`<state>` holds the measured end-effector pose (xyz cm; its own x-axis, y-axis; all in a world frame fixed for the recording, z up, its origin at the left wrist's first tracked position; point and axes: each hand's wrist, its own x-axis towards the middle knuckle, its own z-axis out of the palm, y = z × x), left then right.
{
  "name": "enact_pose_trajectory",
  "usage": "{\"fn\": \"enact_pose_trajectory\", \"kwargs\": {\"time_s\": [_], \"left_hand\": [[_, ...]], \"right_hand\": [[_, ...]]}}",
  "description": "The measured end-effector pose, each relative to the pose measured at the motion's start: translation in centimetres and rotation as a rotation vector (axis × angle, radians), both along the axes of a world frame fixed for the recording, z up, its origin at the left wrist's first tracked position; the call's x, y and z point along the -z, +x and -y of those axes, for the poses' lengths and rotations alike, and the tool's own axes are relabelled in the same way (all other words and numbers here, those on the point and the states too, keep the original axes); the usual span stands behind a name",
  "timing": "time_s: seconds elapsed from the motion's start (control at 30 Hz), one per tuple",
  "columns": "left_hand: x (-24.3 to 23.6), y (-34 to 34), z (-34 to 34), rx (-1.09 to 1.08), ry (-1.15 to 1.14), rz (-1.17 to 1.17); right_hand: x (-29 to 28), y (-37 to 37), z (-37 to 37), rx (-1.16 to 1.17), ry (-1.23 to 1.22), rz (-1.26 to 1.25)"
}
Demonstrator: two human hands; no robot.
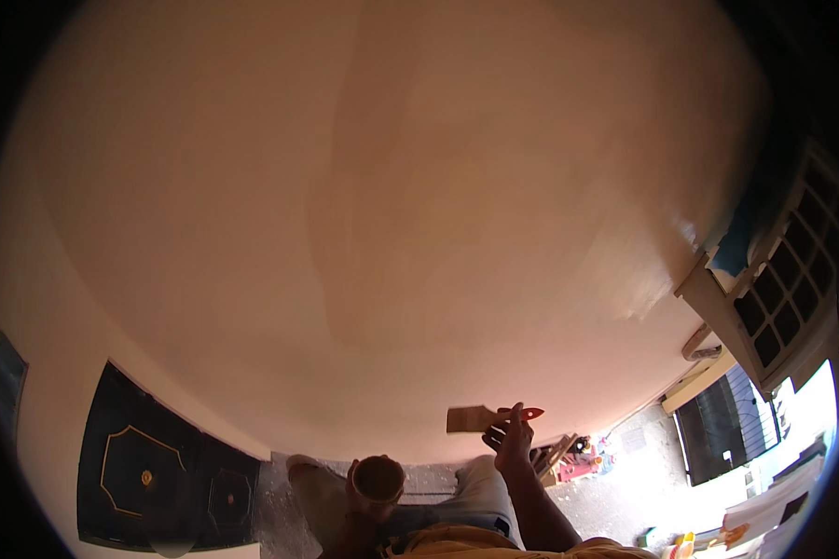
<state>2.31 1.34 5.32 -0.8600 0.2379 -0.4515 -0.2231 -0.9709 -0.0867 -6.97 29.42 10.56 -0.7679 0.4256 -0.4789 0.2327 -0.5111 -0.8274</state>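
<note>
My right hand (513,443) grips a wide flat paintbrush (474,419) by its red handle, the broad tan end pointing left. The brush is held up in front of the pale pinkish-tan wall (252,279); I cannot tell whether it touches the wall. Lower and to the left, close to my body, my left hand (356,498) is wrapped round a small round pot (379,479). Its contents are too dark to make out. A darker, uneven patch (373,168) runs down the middle of the wall.
A dark door (149,466) with gold trim stands at the lower left. To the right are a gridded window frame (788,265) and a brightly lit doorway (718,419). Clutter (569,459) lies on the floor beside my right arm, along the wall.
</note>
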Motion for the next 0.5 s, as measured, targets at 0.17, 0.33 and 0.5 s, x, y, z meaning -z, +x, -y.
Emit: {"fn": "enact_pose_trajectory", "kwargs": {"time_s": [0.17,0.33,0.5], "left_hand": [[4.5,-0.5,0.4,0.051,0.047,-0.092],[1.6,-0.7,0.8,-0.007,-0.159,0.008],[-2.5,-1.3,2.2,0.039,-0.028,-0.213]], "right_hand": [[2.1,-1.6,-2.0,-0.052,-0.386,-0.162],[-2.0,-2.1,-0.3,-0.188,-0.232,-0.366],[-12.6,2.3,4.8,-0.225,0.681,-0.717]]}}
